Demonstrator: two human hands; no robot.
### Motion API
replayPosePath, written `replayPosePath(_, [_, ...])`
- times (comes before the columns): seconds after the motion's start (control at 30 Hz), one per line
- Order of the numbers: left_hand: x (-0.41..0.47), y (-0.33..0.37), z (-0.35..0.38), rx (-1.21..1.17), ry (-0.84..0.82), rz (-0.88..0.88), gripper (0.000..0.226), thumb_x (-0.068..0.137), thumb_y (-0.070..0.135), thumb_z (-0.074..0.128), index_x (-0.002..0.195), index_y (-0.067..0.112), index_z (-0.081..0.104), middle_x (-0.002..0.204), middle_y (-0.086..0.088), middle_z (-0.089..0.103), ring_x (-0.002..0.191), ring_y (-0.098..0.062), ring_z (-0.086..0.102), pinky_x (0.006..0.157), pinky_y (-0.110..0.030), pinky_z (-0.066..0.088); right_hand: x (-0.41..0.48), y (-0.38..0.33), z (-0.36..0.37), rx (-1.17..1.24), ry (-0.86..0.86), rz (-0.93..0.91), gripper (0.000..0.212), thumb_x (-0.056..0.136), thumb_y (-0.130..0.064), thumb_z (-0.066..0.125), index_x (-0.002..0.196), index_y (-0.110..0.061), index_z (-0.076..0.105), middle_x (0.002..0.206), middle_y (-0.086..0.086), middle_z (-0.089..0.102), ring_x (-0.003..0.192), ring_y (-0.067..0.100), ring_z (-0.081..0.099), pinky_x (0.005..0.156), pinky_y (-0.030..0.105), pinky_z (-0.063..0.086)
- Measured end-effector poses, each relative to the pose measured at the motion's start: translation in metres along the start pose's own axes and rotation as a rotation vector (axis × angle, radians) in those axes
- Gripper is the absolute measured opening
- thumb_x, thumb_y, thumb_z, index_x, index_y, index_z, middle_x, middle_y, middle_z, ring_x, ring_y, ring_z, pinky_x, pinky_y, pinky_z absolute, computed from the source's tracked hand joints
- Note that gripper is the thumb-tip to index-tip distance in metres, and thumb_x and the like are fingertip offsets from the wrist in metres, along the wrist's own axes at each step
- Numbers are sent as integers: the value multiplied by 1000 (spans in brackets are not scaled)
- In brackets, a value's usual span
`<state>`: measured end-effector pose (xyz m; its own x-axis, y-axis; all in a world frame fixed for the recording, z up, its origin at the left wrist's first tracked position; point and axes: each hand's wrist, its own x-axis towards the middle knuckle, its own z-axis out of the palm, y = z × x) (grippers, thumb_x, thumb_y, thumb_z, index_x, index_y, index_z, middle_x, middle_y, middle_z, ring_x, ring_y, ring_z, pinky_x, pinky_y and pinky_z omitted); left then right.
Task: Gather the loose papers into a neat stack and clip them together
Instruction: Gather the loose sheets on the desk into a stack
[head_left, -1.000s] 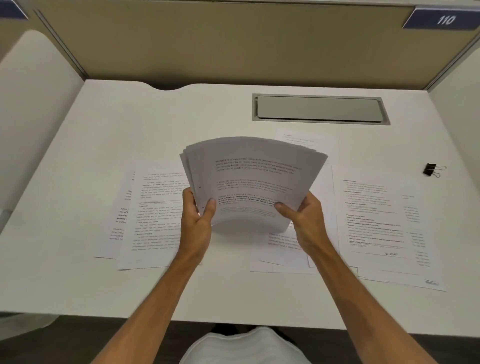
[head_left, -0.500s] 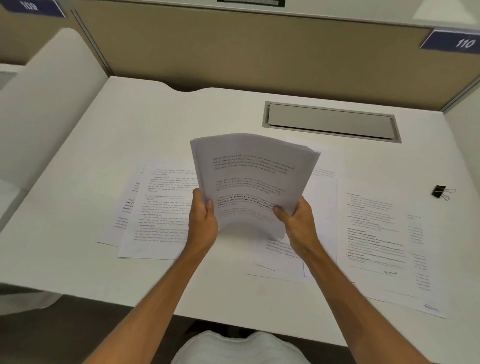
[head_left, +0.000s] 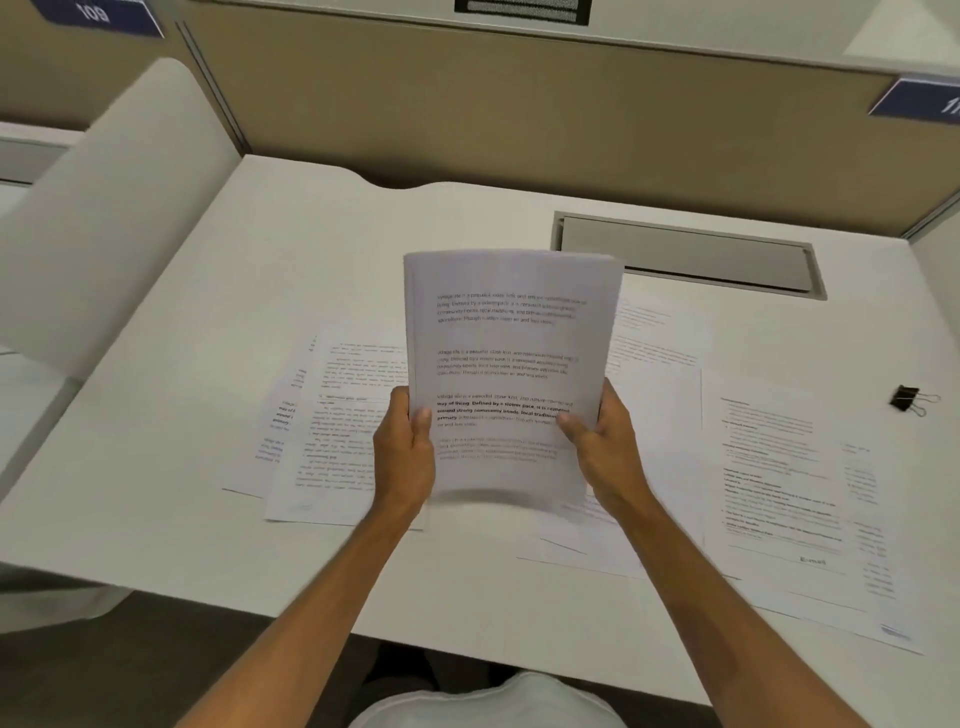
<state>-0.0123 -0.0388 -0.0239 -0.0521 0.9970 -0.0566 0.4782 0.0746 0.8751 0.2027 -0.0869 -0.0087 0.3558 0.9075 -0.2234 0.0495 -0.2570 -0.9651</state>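
Observation:
I hold a stack of printed papers (head_left: 509, 353) upright above the middle of the white desk (head_left: 208, 332). My left hand (head_left: 405, 447) grips its left edge and my right hand (head_left: 602, 447) grips its right edge, thumbs on the front page. The sheets look nearly squared up. Loose printed sheets lie flat on the desk to the left (head_left: 332, 431), under my right forearm (head_left: 660, 457) and to the right (head_left: 784, 493). A black binder clip (head_left: 906, 399) lies at the far right of the desk, apart from all the papers.
A grey cable-tray lid (head_left: 685, 254) is set into the desk behind the stack. A tan partition (head_left: 519, 119) closes the back, and a white side divider (head_left: 114, 208) stands on the left. The desk's front edge runs just below my forearms.
The fanned, tilted bundle has been drawn together into a straighter, upright stack between both hands. The camera has swung left and closer.

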Motion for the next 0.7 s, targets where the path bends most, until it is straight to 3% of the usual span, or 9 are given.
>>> replayPosePath(0.1, [18,-8,-26,-1,-42,-75,10,102,9,48,107,14,55,106,-5,68,95,-24,68,81,-41,60,2,-3,22,-48,46,37,41,90,-5,66,126,-20,54,122,1,69,106,21,70,86,48,61])
replayPosePath(0.23, [44,-26,-63,1,-51,-212,18,98,8,54,113,17,58,108,2,69,95,-23,67,84,-38,57,8,2,67,-68,92,170,33,81,-12,78,106,-21,60,106,4,75,94,26,74,82,49,62])
replayPosePath(0.33, [62,-50,-89,52,-38,-264,16,96,6,55,109,14,60,105,1,69,96,-23,66,85,-35,54,12,8,112,-74,133,266,16,86,-12,72,95,-16,60,97,10,74,91,30,73,82,44,61])
replayPosePath(0.5, [84,-92,-120,203,-75,-314,9,96,7,54,99,13,61,102,-3,65,91,-25,63,77,-32,51,12,13,182,-183,123,376,12,89,-9,64,100,-7,61,96,5,68,86,23,65,65,26,51])
replayPosePath(0.6, [100,-123,-131,300,-62,-332,16,85,11,64,101,13,69,117,-11,65,104,-32,63,91,-45,56,14,18,211,-367,165,388,12,86,-11,62,98,-9,60,105,10,64,88,24,64,64,29,50])
replayPosePath(0.7, [105,-122,-138,379,-24,-354,21,83,15,68,104,12,71,125,-14,59,115,-36,56,95,-48,53,14,15,226,-492,202,420,26,87,-17,62,112,-10,60,118,9,53,103,28,60,71,33,49])
